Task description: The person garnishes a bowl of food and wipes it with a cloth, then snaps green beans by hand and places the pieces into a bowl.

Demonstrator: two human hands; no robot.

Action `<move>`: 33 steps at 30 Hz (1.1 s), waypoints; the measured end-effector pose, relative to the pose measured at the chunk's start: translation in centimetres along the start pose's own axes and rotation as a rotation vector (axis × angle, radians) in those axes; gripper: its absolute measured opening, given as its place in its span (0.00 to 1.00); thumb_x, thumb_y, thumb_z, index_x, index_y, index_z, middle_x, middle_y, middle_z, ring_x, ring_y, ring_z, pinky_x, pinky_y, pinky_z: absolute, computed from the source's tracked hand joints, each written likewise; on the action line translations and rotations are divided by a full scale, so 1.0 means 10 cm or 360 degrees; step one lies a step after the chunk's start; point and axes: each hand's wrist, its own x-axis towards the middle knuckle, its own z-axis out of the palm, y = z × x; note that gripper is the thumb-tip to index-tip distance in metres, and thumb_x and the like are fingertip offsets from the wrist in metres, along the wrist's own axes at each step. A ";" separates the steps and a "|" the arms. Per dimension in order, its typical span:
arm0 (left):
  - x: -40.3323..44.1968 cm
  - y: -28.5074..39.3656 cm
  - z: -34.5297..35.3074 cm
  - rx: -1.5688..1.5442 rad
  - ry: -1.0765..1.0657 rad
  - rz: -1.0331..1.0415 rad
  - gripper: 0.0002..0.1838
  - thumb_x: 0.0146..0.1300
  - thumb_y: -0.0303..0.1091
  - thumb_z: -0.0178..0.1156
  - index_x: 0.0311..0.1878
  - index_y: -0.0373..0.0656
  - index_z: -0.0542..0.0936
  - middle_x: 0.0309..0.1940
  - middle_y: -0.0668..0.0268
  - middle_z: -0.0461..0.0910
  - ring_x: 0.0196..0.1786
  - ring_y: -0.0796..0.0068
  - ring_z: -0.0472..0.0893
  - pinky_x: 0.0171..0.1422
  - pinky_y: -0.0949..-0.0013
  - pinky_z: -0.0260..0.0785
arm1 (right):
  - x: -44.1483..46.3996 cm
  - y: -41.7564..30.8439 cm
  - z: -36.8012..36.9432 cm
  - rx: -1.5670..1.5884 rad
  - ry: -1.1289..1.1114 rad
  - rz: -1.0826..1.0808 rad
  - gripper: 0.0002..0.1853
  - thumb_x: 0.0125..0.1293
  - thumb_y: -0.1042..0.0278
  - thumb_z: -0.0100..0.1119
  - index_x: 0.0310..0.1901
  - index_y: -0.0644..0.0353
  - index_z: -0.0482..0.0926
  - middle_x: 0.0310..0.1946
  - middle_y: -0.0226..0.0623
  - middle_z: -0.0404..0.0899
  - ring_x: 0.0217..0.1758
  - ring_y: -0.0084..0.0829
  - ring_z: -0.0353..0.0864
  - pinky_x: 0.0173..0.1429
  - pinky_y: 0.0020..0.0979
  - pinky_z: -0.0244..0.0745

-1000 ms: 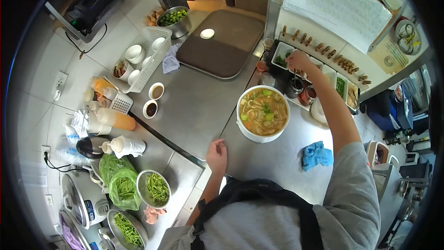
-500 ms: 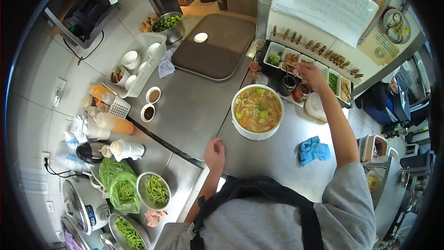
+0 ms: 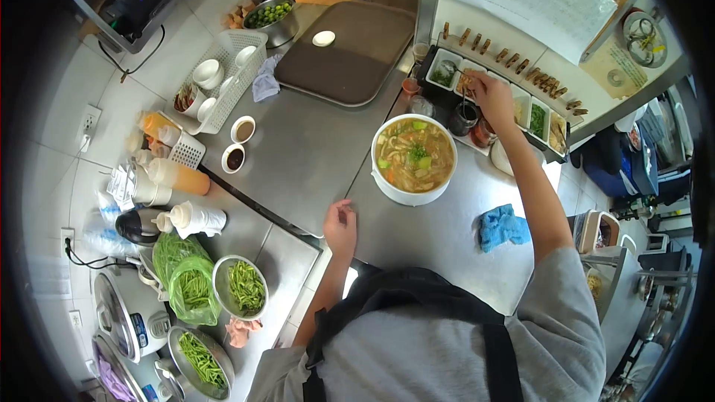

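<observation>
My right hand is closed on the handle of a metal spoon, whose bowl hangs over a white container of chopped greens in the condiment rack. Below that hand stand a dark jar and a jar of red sauce. A large white bowl of noodle soup, topped with chopped greens, sits on the steel counter in front of me. My left hand rests at the counter's edge, fingers loosely curled, left of the bowl; whether it holds anything is hidden.
A brown tray carries a small white dish. Two sauce cups stand left of centre. A blue cloth lies right of the soup. Squeeze bottles, a basket and bowls of green vegetables line the left side.
My right hand has shifted slightly, and the spoon now shows over the greens container. The view has moved a little. My left hand stays at the counter's edge.
</observation>
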 end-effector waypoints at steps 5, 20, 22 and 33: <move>0.00 0.06 -0.03 0.0046 -0.0029 -0.0032 0.09 0.59 0.22 0.57 0.43 0.41 0.79 0.27 0.68 0.77 0.30 0.79 0.76 0.36 0.74 0.70 | 0.48 0.12 0.27 -0.0466 -0.0411 0.0268 0.17 0.63 0.53 0.57 0.44 0.56 0.84 0.35 0.47 0.84 0.45 0.46 0.83 0.49 0.45 0.77; 0.02 0.06 -0.03 0.0195 -0.0126 -0.0115 0.13 0.55 0.21 0.58 0.44 0.44 0.80 0.29 0.68 0.78 0.29 0.77 0.77 0.37 0.72 0.71 | 0.67 0.77 0.22 -0.1047 -0.0831 0.0213 0.10 0.58 0.71 0.54 0.36 0.63 0.84 0.39 0.51 0.84 0.45 0.47 0.84 0.45 0.43 0.81; 0.01 0.08 -0.02 0.0183 -0.0104 -0.0106 0.12 0.55 0.21 0.58 0.44 0.44 0.80 0.29 0.68 0.78 0.29 0.77 0.77 0.37 0.73 0.71 | 0.62 0.82 0.39 -0.0983 -0.0684 0.0261 0.11 0.58 0.71 0.53 0.36 0.63 0.84 0.39 0.50 0.84 0.45 0.48 0.84 0.46 0.43 0.80; 0.02 0.09 -0.01 0.0238 -0.0125 -0.0097 0.11 0.57 0.22 0.58 0.43 0.43 0.80 0.30 0.67 0.79 0.30 0.77 0.77 0.36 0.73 0.70 | 0.23 1.31 0.89 -0.0397 0.0310 0.0169 0.08 0.60 0.70 0.58 0.38 0.58 0.85 0.32 0.46 0.84 0.36 0.49 0.82 0.43 0.45 0.76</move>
